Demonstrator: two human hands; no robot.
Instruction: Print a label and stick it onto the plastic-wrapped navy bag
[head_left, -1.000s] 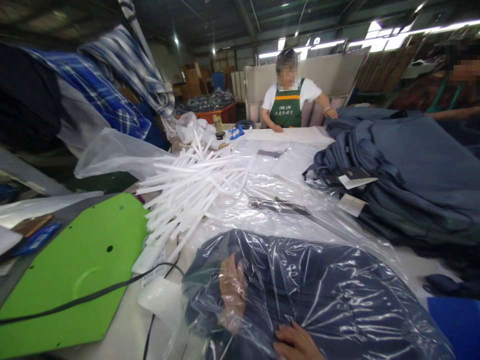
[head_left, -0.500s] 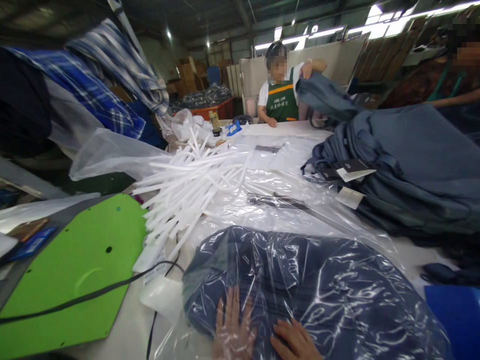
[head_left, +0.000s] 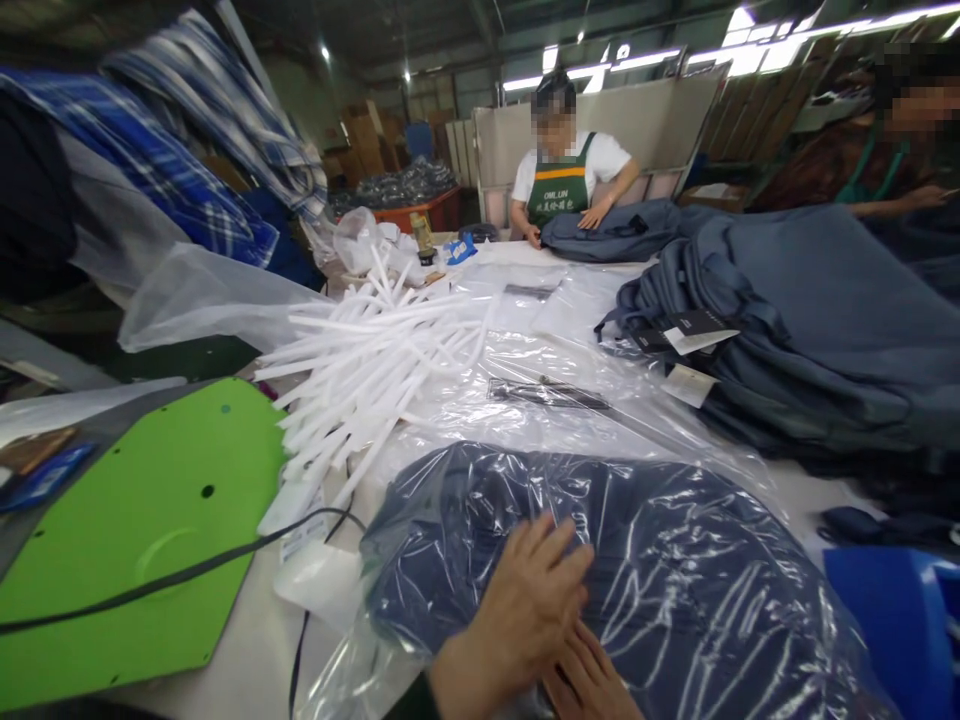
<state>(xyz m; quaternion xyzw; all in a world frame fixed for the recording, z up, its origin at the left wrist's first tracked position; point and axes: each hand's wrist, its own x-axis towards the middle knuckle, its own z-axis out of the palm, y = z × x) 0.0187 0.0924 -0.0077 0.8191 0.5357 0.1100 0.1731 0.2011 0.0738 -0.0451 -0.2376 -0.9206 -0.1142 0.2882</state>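
Both hands flat, fingers spread: left hand overlaps right hand, pressing the bagged navy garment on the white table, beside green board.

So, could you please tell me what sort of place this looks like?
Probably a garment packing workshop: a left hand presses a dark blue garment in a clear plastic bag, tagged blue garments are stacked alongside, and an aproned co-worker folds another.
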